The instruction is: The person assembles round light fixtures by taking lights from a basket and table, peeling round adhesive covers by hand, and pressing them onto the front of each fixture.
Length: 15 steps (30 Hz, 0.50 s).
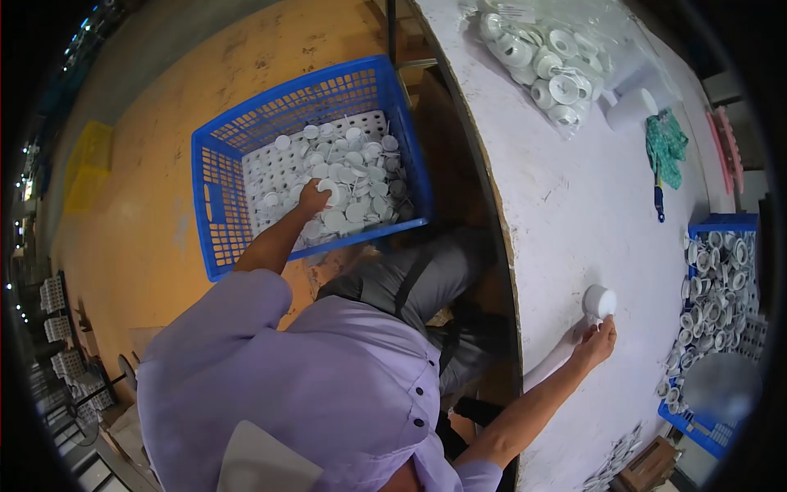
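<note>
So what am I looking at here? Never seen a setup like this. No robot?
Right, no robot: just a person with two bare hands. There is a single picture, from a camera worn on the head, looking down past the lilac shirt; the wide lens bends the edges.

The left hand is inside a blue basket of small white parts, holding a white disc. The right hand is over the white table, fingers at a white cylinder; whether that is lifted, I can't tell.

Also on the table: a clear bag of round white pieces and a green cloth. Beyond is another blue basket of white parts.
</note>
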Available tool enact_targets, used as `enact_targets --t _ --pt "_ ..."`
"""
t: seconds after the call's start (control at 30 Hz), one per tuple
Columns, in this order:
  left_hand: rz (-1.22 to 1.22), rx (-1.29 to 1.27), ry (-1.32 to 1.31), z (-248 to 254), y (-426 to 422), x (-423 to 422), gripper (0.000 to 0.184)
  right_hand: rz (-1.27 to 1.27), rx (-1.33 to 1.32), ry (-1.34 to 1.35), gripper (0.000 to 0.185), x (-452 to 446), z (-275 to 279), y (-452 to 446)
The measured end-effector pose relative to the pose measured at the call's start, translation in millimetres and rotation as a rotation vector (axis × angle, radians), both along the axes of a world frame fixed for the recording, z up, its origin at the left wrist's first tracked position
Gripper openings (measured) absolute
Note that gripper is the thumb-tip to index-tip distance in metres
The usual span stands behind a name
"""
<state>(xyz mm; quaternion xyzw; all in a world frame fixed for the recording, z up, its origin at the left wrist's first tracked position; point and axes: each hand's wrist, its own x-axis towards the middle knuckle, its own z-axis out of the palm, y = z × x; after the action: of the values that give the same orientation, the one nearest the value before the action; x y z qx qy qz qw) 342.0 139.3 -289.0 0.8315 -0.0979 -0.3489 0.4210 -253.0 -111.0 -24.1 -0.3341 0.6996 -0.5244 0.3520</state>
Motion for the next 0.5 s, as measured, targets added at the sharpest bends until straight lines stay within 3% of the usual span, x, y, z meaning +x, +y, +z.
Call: enact_targets --t 0.23,0.37,0.43,0.5 --pt "-0.056 0.326 -0.444 -15 30 51 0.055 -0.015 -0.055 -0.2 0.019 0 -2 0" --pt "-0.031 0.434 -0.453 -43 41 73 0.063 0.01 -0.147 -0.324 0.018 -29 -19 -3" --pt "-0.068 0.324 -0.515 -64 43 70 0.057 -0.007 -0.15 -0.238 0.018 -27 -18 5" --pt "-0.254 0.216 -0.599 -47 24 39 0.041 0.025 -0.232 -0.284 0.018 -35 -23 13"
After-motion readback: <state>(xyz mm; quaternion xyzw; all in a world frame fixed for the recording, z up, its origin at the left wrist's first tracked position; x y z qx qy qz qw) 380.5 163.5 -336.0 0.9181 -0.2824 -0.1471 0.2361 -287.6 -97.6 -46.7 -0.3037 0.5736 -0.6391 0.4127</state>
